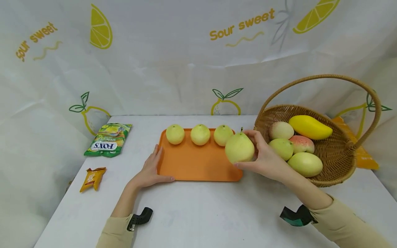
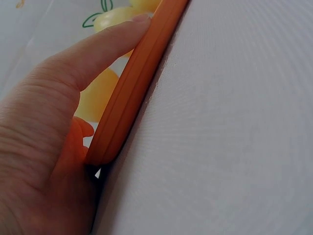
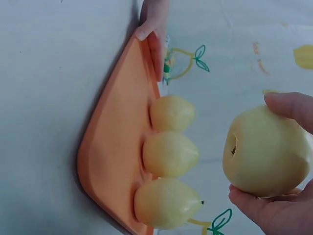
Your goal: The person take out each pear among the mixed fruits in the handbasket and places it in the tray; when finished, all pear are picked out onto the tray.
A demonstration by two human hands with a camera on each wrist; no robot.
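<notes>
Pear (image 1: 239,148) gripped in right hand (image 1: 265,157), left hand (image 1: 150,170) spread against tray (image 1: 198,165). A slip could send its three pears (image 1: 200,134) rolling.

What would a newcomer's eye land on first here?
Probably the orange tray on the white table, with three pale pears in a row along its far edge. Next, the right hand gripping another pear near the tray's right end, while the left hand touches the left end. Off to the right, a tall-handled wicker basket of fruit, with a bright yellow mango at its back.
</notes>
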